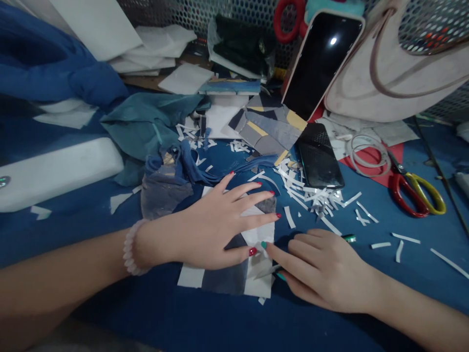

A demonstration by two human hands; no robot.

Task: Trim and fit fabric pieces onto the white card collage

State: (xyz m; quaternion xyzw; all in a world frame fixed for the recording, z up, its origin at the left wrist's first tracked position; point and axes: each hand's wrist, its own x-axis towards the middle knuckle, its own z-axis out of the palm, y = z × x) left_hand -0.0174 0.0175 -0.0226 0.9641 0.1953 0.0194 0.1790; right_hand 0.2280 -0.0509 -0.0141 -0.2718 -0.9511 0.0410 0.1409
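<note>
My left hand (216, 220) lies flat with fingers spread on a white paper sheet (190, 276), which has dark grey-blue patches (225, 276). A pale beaded bracelet (134, 247) circles its wrist. My right hand (326, 274) is closed at the sheet's right edge, forefinger pointing onto the paper near my left thumb. From under its fingers a slim pointed metal tool (266, 272) reaches over the sheet; the grip hides most of it, so its exact kind is unclear. A green piece (350, 238) shows behind the knuckles.
White paper strips (322, 198) litter the blue tabletop (146, 313). Red-and-yellow scissors (410, 188) lie right, beside clear rings (368, 155). A phone (322, 61) leans upright behind a dark flat device (319, 155). Blue-green cloth (146, 122) and a white oblong case (62, 168) occupy the left.
</note>
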